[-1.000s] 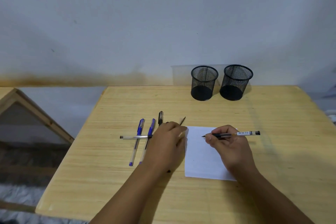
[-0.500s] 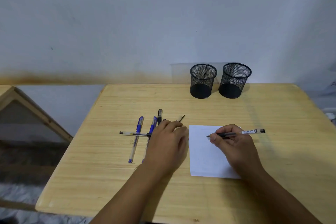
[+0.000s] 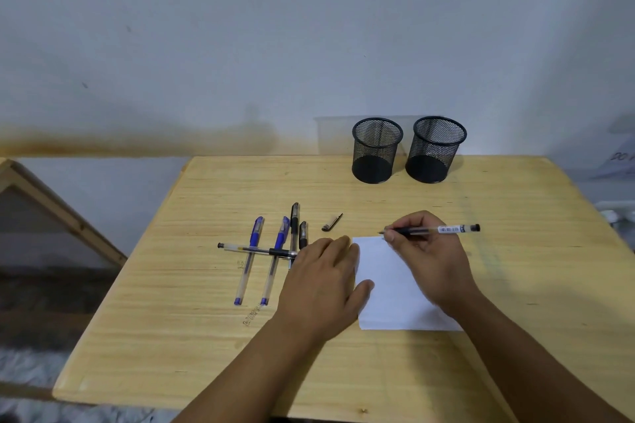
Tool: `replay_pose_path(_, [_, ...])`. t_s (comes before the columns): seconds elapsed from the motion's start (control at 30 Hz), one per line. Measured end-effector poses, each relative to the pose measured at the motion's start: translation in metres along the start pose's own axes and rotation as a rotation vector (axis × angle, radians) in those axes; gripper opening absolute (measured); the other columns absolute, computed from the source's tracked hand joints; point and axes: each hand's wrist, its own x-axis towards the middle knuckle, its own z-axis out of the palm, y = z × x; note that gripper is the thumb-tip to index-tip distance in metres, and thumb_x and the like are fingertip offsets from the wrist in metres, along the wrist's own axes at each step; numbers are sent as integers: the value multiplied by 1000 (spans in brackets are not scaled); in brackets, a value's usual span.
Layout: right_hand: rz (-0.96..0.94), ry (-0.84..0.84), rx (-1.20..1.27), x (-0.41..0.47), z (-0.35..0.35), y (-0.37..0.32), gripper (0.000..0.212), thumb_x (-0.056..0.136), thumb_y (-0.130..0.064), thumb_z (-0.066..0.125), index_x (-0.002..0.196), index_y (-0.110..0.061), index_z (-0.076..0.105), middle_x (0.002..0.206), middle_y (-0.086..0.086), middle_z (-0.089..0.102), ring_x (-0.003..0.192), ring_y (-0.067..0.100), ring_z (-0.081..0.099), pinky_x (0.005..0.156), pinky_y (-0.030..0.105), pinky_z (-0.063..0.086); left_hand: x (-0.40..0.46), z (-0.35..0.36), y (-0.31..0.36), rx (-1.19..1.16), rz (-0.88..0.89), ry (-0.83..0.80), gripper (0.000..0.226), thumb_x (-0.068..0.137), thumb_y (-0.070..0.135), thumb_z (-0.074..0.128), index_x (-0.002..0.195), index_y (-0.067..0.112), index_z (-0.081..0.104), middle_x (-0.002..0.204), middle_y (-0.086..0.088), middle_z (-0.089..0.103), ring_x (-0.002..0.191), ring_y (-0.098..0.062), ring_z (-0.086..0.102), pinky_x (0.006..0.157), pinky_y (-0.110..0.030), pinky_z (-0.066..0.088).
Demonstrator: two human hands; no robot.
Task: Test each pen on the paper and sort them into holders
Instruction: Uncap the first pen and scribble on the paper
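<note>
The right hand (image 3: 429, 261) pinches one pen (image 3: 433, 230), tip at the paper's (image 3: 395, 299) far edge. The left hand (image 3: 324, 285), fingers flat, presses the paper. Five pens (image 3: 271, 251) lie left; one cap (image 3: 332, 222) nearby. Two holders (image 3: 377, 151) stand behind.

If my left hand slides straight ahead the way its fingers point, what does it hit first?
Probably the small black pen cap, lying just past the left hand and its fingers; depth is uncertain, and it could slip by.

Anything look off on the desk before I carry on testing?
A loose black pen cap lies alone on the table, between the pen pile and the paper. One clear pen lies crosswise over the others. Both holders stand upright.
</note>
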Motion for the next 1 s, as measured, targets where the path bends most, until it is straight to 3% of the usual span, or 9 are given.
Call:
replay_pose_path(0.23, [29,-64,16,19,26,6,8,89,-11,68,92,-16,63,90,-1,72,90,15,69,88,40,57,-1,0,1,27,8,19,51,90,55,45,120,17,60,134,-1,59,119,-23,51,98,-40,42])
replay_pose_path(0.6, [-66,58,-81,21,26,19,8,89,-9,68,95,-13,64,87,-5,72,83,5,69,77,18,55,-16,2,7,55,59,-41,55,93,51,41,134,15,55,144,-3,52,142,-26,38,114,-40,32])
replay_pose_path(0.8, [-72,19,-70,21,23,19,11,89,-5,67,97,-12,63,91,-1,72,88,9,69,81,23,56,-23,6,9,2,38,-101,65,96,52,34,147,12,42,157,-7,37,149,-25,27,118,-37,25])
replay_pose_path(0.9, [-25,-4,-44,24,23,17,16,88,-1,66,96,-14,64,95,2,71,93,15,69,86,31,56,-24,6,12,8,36,-96,64,96,50,36,145,10,46,155,-8,41,147,-26,31,116,-38,29])
replay_pose_path(1.0, [-40,1,-64,25,25,14,14,87,-2,68,96,-13,65,96,1,71,94,13,69,86,27,56,-24,6,12,0,24,-81,63,95,50,40,143,10,49,152,-8,45,145,-25,35,114,-38,34])
